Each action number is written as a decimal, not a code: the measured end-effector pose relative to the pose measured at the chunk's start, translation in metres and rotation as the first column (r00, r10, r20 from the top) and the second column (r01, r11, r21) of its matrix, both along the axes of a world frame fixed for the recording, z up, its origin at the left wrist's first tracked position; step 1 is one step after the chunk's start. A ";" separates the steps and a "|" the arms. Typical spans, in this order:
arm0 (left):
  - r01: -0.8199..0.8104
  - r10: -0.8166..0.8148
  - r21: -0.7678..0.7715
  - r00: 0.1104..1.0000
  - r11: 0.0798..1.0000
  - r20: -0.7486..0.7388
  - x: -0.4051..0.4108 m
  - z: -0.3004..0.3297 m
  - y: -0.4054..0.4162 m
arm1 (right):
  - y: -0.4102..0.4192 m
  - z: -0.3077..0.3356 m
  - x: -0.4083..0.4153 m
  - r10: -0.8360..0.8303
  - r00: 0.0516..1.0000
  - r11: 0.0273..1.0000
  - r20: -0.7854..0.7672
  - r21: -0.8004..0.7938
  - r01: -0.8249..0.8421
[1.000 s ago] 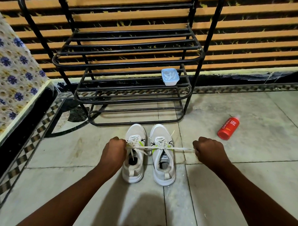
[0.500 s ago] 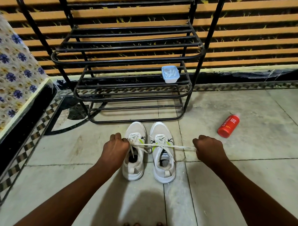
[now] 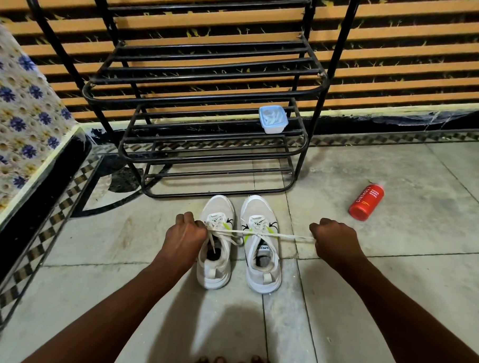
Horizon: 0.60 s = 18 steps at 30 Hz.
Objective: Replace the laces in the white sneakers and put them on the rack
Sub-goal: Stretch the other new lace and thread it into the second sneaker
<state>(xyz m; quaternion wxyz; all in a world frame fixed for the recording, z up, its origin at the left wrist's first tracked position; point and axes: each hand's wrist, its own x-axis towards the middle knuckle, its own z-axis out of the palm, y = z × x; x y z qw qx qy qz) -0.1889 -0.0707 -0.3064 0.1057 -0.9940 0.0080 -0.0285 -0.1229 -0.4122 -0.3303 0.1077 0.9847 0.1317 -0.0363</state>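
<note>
Lacing step, judged. Pair of white sneakers (image 3: 239, 243) on the tiled floor (image 3: 393, 270), toes just before the shoe rack (image 3: 209, 97) bottom front edge, not on it yet. Left hand (image 3: 185, 235) and right hand (image 3: 333, 239), both fists clamped on a white lace (image 3: 285, 235) stretched taut btwn them across both shoes. Next probably: even ends, tie, w/o yanking eyelets loose; then lift pair to a shelf.

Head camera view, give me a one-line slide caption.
Both hands pull a white lace taut across two white sneakers before a black rack.
</note>
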 end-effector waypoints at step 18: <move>0.050 -0.050 0.005 0.998 0.999 0.029 -0.002 -0.002 0.006 | -0.002 0.000 -0.004 0.013 1.000 1.000 0.002 0.020 -0.013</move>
